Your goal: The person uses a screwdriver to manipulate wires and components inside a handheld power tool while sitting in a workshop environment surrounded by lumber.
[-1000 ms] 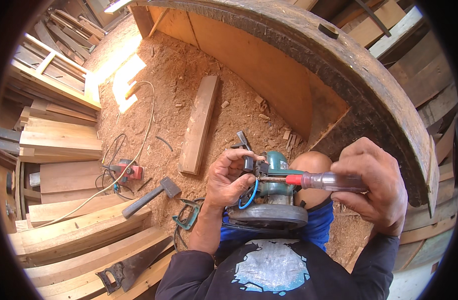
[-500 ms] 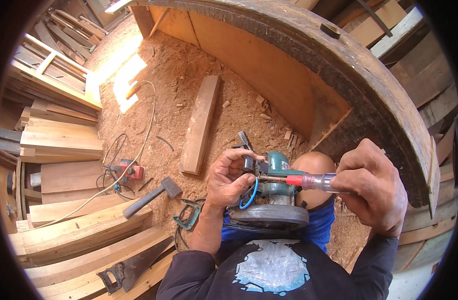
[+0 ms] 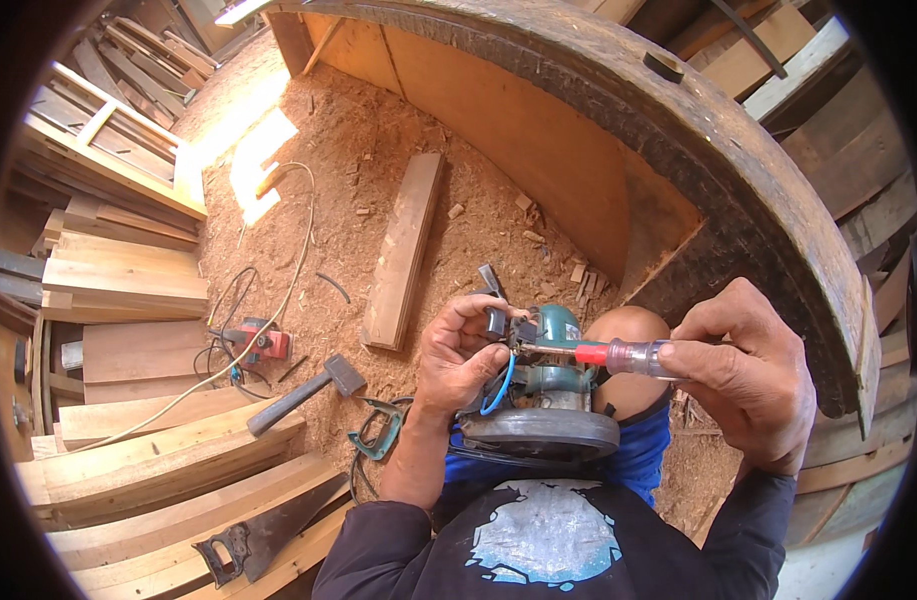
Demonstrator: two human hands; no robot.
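A teal power tool with a round dark base rests on my lap, against my bare knee. My left hand pinches a small black part at the tool's left side. From there a blue wire curves down beside the thumb. My right hand grips the end of a screwdriver with a red and clear handle. Its shaft points left across the tool, and its tip meets the part by my left fingertips. Exactly what the tip touches is too small to tell.
A hammer, a teal handle-shaped piece and a red power tool lie to the left. A handsaw lies on stacked boards. Planks rest on the sawdust ahead. A large curved wooden piece arches across the far right.
My right thumb and fingers have shifted on the screwdriver's handle, and the shaft sits slightly higher. My left hand stays nearly still at the black part.
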